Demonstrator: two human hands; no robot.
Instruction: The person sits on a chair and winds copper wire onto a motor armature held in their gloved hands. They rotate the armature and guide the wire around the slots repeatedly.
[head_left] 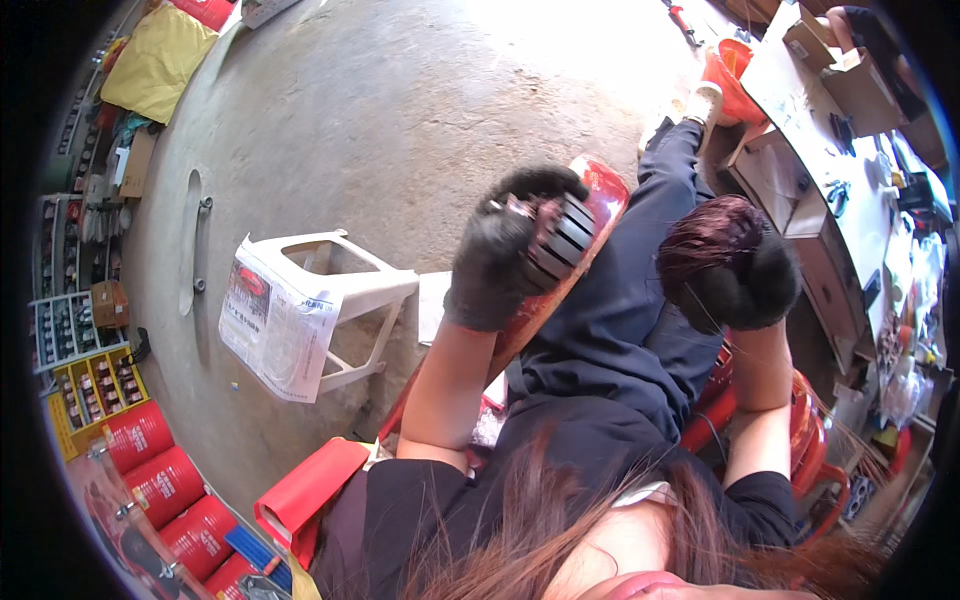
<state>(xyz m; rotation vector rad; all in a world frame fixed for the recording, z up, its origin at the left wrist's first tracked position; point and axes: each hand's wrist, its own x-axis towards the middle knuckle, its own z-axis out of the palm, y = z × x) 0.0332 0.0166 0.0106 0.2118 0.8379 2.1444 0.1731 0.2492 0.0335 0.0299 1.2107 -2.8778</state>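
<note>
My left hand [500, 250], in a black fuzzy glove, grips a round dark slotted metal core [562, 237] held up over a red plastic chair [600, 200]. My right hand [755, 285], also in a black glove, closes on a bundle of dark reddish copper wire [710, 240]. Thin wire strands trail down from that bundle toward my lap. Both hands are raised in front of me, about a hand's width apart, above my dark trousers [620, 330].
A white plastic stool [330, 300] lies on the concrete floor with newspaper [265, 330] over it. Red cylinders [160, 480] and a yellow crate [90, 390] sit at lower left. A cluttered workbench [830, 150] runs along the right, with another person's arm at its far end.
</note>
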